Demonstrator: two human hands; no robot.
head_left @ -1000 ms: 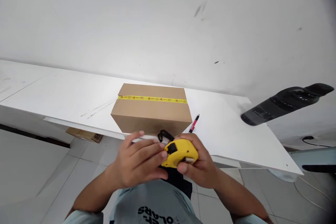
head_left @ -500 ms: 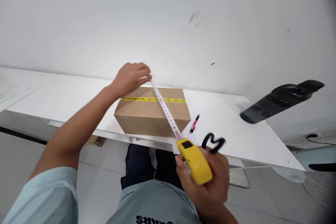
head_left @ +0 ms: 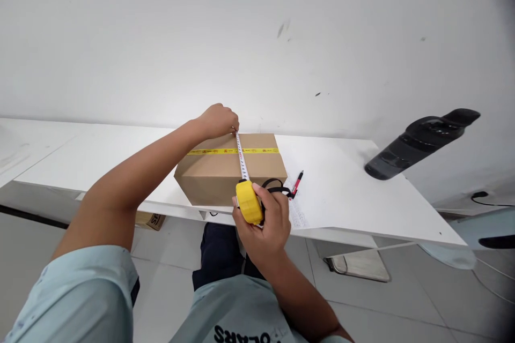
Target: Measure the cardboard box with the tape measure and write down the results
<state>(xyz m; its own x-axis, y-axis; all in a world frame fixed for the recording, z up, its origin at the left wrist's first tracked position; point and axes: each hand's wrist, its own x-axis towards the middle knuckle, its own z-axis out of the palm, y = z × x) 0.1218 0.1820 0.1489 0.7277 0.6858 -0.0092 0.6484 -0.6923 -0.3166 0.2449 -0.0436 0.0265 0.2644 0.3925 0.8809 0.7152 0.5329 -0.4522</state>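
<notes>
A brown cardboard box [head_left: 225,188] with yellow printed tape [head_left: 257,150] along its top sits on the white table. My left hand [head_left: 219,119] is closed at the box's far edge, pinching the end of the white measuring blade [head_left: 241,158]. That blade runs across the box top toward me, into the yellow tape measure [head_left: 248,202]. Wrapped around the yellow case, my right hand [head_left: 266,223] holds it by the near top edge, in front of the box. A black wrist strap [head_left: 276,186] loops out from the case.
Right of the box lie a red and black pen [head_left: 296,184] and a sheet of paper with writing [head_left: 298,214]. A dark bottle [head_left: 418,144] stands farther right on the white table [head_left: 341,182]. Behind the table rises a white wall [head_left: 161,37].
My right hand has brought the tape measure left and closer to the box, and less blade is out. My left hand has lowered to the far edge. The blade now lies straighter across the top.
</notes>
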